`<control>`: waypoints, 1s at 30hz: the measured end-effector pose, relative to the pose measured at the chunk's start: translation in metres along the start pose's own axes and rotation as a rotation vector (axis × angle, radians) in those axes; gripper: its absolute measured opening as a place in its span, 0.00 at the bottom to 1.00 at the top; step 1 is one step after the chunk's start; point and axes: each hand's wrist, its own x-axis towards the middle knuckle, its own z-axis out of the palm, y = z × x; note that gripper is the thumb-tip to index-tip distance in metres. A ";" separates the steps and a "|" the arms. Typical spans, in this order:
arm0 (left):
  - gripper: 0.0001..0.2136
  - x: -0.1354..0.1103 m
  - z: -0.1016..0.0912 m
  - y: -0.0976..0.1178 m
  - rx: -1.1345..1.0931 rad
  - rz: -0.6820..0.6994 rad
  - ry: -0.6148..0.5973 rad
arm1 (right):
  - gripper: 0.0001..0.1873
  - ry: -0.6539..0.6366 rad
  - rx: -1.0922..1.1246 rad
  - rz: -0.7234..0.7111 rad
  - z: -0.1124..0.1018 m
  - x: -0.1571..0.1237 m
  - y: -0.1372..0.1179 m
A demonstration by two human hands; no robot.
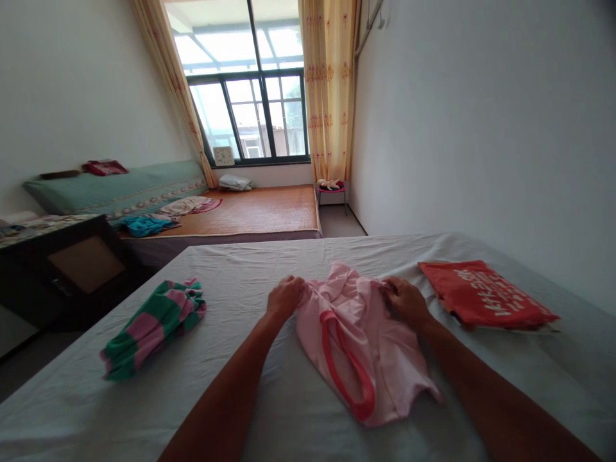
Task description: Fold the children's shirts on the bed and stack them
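Note:
A pink shirt [385, 346] with a red-trimmed neckline lies crumpled on the pale sheet [231, 398], its neck opening toward me. My left hand [285, 296] is closed on the shirt's left edge. On the opposite edge, my right hand [407, 301] pinches the fabric between thumb and fingers. Between the two hands the cloth bunches up in folds. To the left rests a green and pink checked garment [154, 327], apart from my hands. A red item with white lettering [486, 295], perhaps a bag or folded cloth, lies right of my right hand.
Beyond the sheet stands a bed with a brown mat [260, 208] and some clothes [149, 224] on it. A dark cabinet [81, 269] is at the left. A small stool [332, 189] sits below the curtain [330, 96]. The white wall [481, 128] runs along the right.

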 end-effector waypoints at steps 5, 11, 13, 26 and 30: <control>0.15 0.006 -0.028 -0.053 -0.024 -0.312 0.425 | 0.16 0.235 0.066 0.118 -0.005 0.006 0.004; 0.13 0.002 -0.033 -0.030 -0.290 0.127 0.018 | 0.17 0.238 0.149 0.081 0.001 0.006 0.013; 0.13 -0.004 -0.033 -0.001 -0.415 0.415 -0.330 | 0.16 0.217 0.110 0.059 0.002 0.006 0.016; 0.10 -0.015 -0.054 0.023 -0.639 0.409 -0.448 | 0.13 0.078 0.283 0.166 -0.005 0.007 0.024; 0.15 -0.010 -0.088 -0.016 -1.085 0.205 -0.126 | 0.14 0.243 0.598 0.192 -0.022 0.011 0.001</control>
